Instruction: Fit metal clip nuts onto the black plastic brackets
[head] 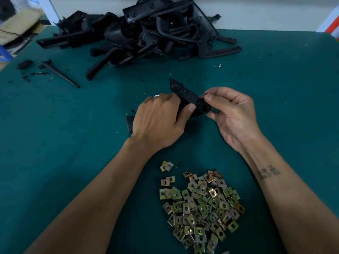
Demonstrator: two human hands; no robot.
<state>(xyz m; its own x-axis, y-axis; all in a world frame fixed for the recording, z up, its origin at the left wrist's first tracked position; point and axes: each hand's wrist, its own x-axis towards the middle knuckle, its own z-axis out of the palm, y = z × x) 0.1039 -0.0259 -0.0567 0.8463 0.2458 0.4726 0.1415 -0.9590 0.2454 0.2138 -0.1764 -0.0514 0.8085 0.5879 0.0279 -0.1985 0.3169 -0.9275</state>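
Above the middle of the green worktop [55, 162], the left hand [157, 121] grips a black plastic bracket [185, 95], its fingers curled round the near end and the thumb pressed on the top face. The right hand [236, 114] pinches a small metal clip nut [203, 96] between thumb and forefinger, right at the bracket's rounded end. The bracket looks stiff and light, a flat moulded strip with round bosses and small holes; it is best held by its long body, leaving the end free for the clip. The clip, judging by its kind, is thin springy folded sheet with sharp edges, so it should be held by its flat sides and pushed straight on.

Near the front edge lies a heap of loose clip nuts [200, 209], square, yellowish and shiny, each with a hole. Along the back edge sits a tangled pile of black plastic parts [139, 32], matt and ribbed. A dark pointed spike [60, 74] lies toward the back left corner among black crumbs.
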